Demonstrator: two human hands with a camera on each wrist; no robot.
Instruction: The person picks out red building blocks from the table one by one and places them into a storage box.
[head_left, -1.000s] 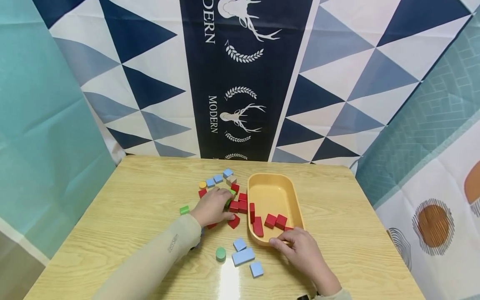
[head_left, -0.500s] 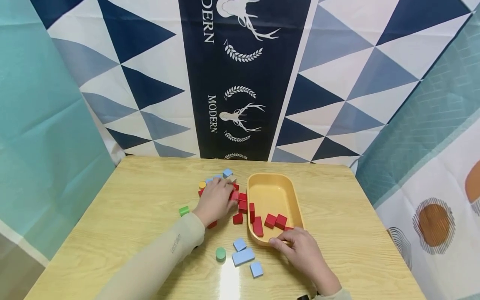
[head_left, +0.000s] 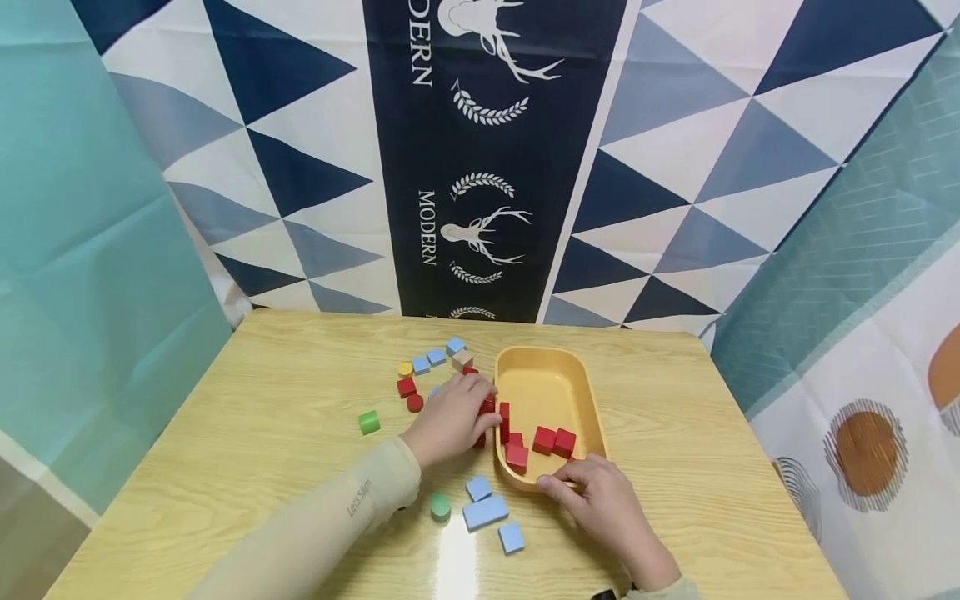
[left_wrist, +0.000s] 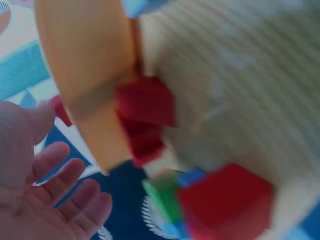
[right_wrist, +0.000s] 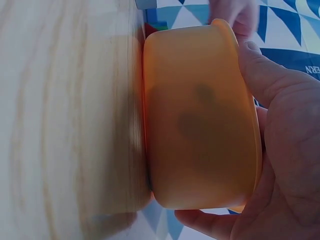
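My left hand (head_left: 452, 417) hovers at the left rim of a yellow-orange plastic bin (head_left: 590, 400), covering several red blocks beside it. In the left wrist view its fingers (left_wrist: 75, 175) are spread, loosely bent, with nothing between them. A red block (left_wrist: 61, 111) shows just past the rim near the thumb. My right hand (head_left: 600, 500) grips the near right corner of the bin, its thumb over the rim, as the right wrist view shows. Inside the bin lie several red blocks, among them a cube (head_left: 517, 457) at the near left and another red cube (head_left: 564, 442) towards the right.
Light blue blocks (head_left: 486, 512) and a green cylinder (head_left: 440, 507) lie in front of the bin. A green block (head_left: 369, 422) sits further left. Behind the left hand are a red block (head_left: 406, 387), a yellow disc (head_left: 405, 368) and a tan block (head_left: 462, 360). Patterned cloth hangs behind the table.
My left hand took a red block from the pile, moved right to the bin and let it go; one more red cube lies inside. The right hand has stayed on the rim.
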